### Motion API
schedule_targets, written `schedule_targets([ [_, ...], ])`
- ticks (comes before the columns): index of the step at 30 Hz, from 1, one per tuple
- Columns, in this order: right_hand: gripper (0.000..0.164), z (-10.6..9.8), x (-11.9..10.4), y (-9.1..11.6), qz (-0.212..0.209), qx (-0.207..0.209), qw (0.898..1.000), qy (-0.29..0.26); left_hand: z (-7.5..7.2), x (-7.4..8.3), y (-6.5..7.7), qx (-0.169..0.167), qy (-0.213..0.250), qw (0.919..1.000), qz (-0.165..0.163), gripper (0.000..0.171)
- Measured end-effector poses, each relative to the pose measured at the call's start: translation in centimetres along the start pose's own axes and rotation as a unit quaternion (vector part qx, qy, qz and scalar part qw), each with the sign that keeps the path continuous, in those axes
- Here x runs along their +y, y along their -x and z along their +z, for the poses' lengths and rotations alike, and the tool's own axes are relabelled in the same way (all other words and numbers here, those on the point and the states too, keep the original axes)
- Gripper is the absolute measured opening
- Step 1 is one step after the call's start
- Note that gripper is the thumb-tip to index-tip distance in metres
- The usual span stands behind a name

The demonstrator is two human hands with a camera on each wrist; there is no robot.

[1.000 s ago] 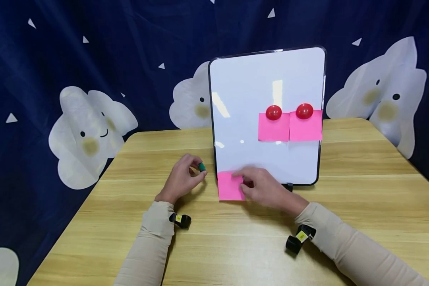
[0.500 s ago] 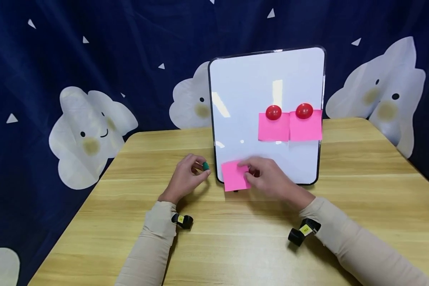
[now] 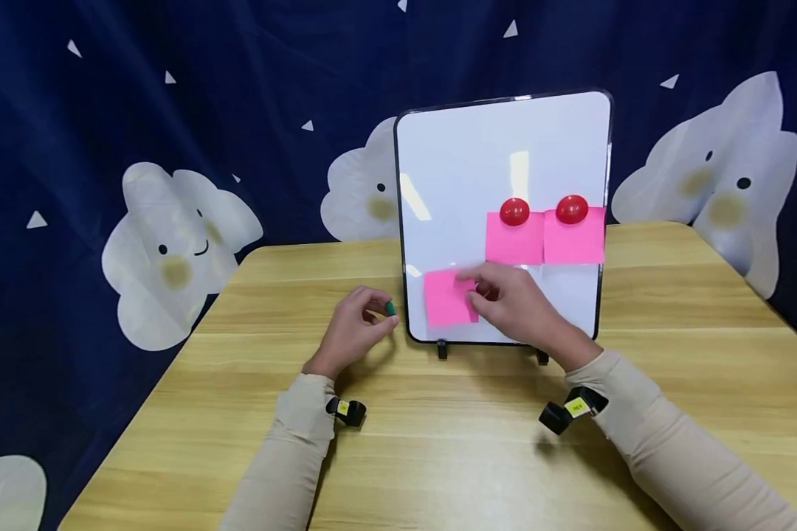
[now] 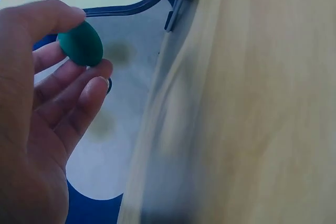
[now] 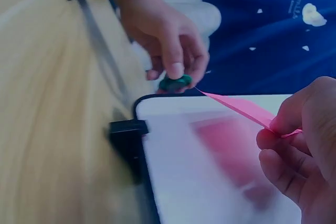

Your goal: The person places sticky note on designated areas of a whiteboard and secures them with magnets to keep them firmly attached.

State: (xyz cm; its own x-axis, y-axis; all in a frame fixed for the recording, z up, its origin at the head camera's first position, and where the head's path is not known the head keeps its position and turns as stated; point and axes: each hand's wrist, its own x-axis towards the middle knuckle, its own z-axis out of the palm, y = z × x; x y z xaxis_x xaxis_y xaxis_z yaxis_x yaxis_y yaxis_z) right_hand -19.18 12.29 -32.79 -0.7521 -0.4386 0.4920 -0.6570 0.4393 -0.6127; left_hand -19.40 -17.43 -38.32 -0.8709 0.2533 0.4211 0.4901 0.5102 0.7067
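Note:
My right hand (image 3: 518, 302) pinches a pink sticky note (image 3: 446, 301) by its right edge, in front of the lower left of the whiteboard (image 3: 465, 162). In the right wrist view the pink sheet (image 5: 241, 107) stands off the board, whose surface mirrors it. To the left of the board, my left hand (image 3: 353, 328) holds a round green magnet (image 4: 83, 44) between thumb and fingertips, just above the table. Two more pink notes (image 3: 514, 243) hang side by side on the board's right half, each under a red round magnet (image 3: 572, 209).
The whiteboard stands upright on small black feet (image 3: 442, 349) on a wooden table (image 3: 438, 457). Behind it hangs a dark blue curtain (image 3: 292, 59) with white clouds. A small black camera (image 3: 350, 411) sits on each wrist.
My right hand has lifted the pink note from the board's bottom edge, up and slightly right, over the white surface. The left hand with the green magnet has shifted slightly right.

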Motion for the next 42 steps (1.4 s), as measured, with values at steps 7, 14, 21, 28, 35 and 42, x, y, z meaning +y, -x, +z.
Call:
schedule_targets([
  [7, 0.032, -0.9, -0.2, -0.9, 0.011, 0.031, 0.999, 0.015, 0.3, 0.3, -0.1, 0.006, 0.018, 0.9998, 0.004, 0.024],
  [14, 0.033, -1.0, -0.3, -1.5, 0.012, 0.065, 0.998, 0.023, 0.0, 0.6, -0.2, 0.013, 0.047, 0.9988, -0.01, 0.025],
  [21, 0.034, -0.8, 0.0, -2.2, -0.035, 0.102, 0.992, 0.069, 0.0, 1.0, -0.2, 0.024, 0.061, 0.9978, -0.008, 0.025],
  [28, 0.025, -0.5, 0.2, -3.0, -0.084, 0.143, 0.981, 0.099, 0.0, 1.0, 0.0, 0.025, 0.074, 0.9969, -0.011, 0.025],
  [35, 0.032, -0.1, 0.3, -3.6, -0.11, 0.159, 0.971, 0.14, -0.1, 1.0, 0.1, 0.026, 0.07, 0.9971, -0.007, 0.024],
  [42, 0.036, 0.2, 0.6, -4.1, -0.138, 0.163, 0.958, 0.19, -0.2, 1.1, 0.0, 0.024, 0.07, 0.9973, 0.001, 0.025],
])
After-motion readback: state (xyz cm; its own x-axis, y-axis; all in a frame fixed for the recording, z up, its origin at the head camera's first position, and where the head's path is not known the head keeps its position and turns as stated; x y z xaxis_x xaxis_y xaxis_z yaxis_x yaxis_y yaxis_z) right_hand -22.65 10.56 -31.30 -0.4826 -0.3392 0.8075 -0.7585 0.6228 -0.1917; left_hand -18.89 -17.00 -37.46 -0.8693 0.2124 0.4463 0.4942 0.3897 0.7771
